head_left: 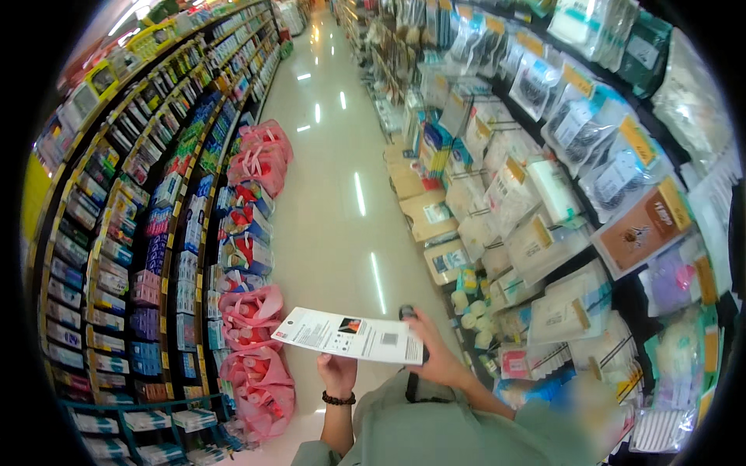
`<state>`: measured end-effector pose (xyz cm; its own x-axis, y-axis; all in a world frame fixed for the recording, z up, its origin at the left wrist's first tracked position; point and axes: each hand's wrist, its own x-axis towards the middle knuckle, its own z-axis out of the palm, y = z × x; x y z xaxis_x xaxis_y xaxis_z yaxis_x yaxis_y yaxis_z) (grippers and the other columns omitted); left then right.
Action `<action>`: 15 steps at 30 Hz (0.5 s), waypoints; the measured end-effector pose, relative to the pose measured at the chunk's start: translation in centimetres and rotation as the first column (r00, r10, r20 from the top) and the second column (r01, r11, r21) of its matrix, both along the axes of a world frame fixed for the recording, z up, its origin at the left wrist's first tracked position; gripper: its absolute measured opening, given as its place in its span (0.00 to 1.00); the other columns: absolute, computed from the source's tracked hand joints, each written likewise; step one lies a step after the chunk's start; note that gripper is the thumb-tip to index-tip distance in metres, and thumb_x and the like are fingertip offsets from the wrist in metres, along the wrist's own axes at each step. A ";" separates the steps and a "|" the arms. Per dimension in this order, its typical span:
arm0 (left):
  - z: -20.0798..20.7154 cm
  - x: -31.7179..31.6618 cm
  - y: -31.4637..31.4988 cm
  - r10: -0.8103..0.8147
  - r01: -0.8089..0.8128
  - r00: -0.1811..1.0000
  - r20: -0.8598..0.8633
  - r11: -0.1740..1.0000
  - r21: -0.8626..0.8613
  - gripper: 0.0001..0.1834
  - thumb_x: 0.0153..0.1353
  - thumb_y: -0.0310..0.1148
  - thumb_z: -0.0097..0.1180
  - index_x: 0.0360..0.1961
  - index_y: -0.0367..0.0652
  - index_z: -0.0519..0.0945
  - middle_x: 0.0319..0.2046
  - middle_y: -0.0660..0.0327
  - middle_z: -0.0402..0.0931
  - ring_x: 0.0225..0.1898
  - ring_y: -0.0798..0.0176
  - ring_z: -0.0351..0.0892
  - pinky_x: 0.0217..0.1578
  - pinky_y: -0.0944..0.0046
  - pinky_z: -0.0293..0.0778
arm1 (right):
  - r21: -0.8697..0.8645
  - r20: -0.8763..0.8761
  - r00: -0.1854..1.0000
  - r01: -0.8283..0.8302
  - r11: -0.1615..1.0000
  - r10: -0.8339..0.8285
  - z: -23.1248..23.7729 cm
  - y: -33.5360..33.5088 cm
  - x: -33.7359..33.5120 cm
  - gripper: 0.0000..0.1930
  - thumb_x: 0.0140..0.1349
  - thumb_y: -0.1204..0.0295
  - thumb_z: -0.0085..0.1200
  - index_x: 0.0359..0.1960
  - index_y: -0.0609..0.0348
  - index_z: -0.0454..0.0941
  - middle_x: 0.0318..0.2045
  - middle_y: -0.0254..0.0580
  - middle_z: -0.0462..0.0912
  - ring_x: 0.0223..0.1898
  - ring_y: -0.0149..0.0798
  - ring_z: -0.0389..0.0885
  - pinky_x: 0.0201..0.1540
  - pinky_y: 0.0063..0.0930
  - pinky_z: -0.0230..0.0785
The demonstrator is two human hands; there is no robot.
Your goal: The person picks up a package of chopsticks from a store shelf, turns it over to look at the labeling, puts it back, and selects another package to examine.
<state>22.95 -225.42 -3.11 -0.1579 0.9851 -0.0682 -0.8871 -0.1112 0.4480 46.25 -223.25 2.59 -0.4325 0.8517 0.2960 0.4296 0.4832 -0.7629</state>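
A flat white card package (353,337) with small print, a little picture and a hang hole at its left end is held level in front of my body. My left hand (336,374), with a dark beaded bracelet at the wrist, grips its near edge from below. At the package's right end my right hand (437,351) closes around it, fingers along the far side. A small dark rounded part (407,312) sticks out beside the right fingertips; I cannot make out whether it belongs to the package. The underside of the package is hidden.
Left, long shelves (167,256) carry rows of small boxes. Pink bags (260,388) of bottles stand on the floor along them. Right, a rack of hanging packets (548,241) reaches close to my right arm. Between them a shiny tiled aisle floor (330,194) runs ahead.
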 end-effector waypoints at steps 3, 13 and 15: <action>1.0 -0.2 5.2 -0.028 0.027 1.000 -0.015 0.999 -0.031 0.34 0.49 0.38 0.59 0.59 0.40 0.70 0.57 0.59 0.73 0.60 0.56 0.68 0.63 0.52 0.60 | -0.697 -0.519 0.798 -0.186 0.693 -0.308 -2.4 6.1 -0.6 0.49 0.49 0.83 0.63 0.72 0.53 0.47 0.63 0.51 0.64 0.67 0.48 0.62 0.66 0.41 0.58; 3.2 -4.2 25.7 -0.032 0.010 0.965 -0.260 0.996 -0.086 0.36 0.47 0.36 0.63 0.60 0.40 0.69 0.57 0.59 0.72 0.61 0.57 0.68 0.65 0.53 0.58 | -0.475 -0.618 0.781 -0.284 0.833 -0.086 -1.3 29.2 -4.6 0.62 0.47 0.80 0.70 0.74 0.56 0.28 0.53 0.41 0.70 0.56 0.37 0.70 0.61 0.31 0.61; 3.4 -5.4 29.8 -0.023 -0.001 0.958 -0.285 0.997 -0.083 0.38 0.47 0.37 0.63 0.61 0.40 0.68 0.59 0.59 0.71 0.62 0.56 0.68 0.65 0.52 0.58 | -0.411 -0.670 0.742 -0.341 0.845 -0.027 -1.1 33.9 -5.4 0.64 0.46 0.79 0.70 0.73 0.56 0.25 0.53 0.40 0.70 0.56 0.37 0.70 0.61 0.31 0.60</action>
